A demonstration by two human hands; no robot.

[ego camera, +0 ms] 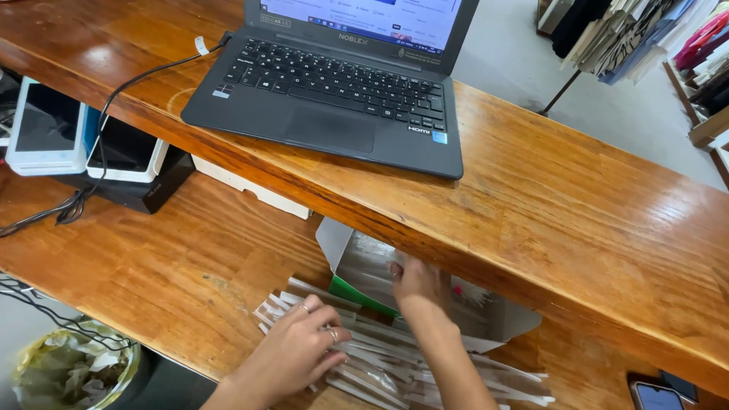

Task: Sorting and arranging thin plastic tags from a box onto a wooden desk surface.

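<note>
Fingers of the left hand (296, 354) lie spread and flat, palm down, on a heap of white strips in clear wrappers (390, 370); they press on the strips rather than close round any, and rings show on two of them. Those of the right hand (417, 283) curl down into the open cardboard box (490, 321) just behind the heap, but whether they grip anything inside I cannot tell, since the tips are hidden by the box wall and more wrappers. The heap sits on the lower wooden shelf (174, 254), in front of the box and below the raised counter (561, 205) that carries the laptop (337, 81). The strips look thin, light and narrow, and their film likely makes them slippery and apt to slide over one another, so a pinch across a small bundle near its middle would hold better than lifting by one end. Both forearms reach in from the near edge of the shelf, the right crossing over the heap toward the box, wrist bent down.
</note>
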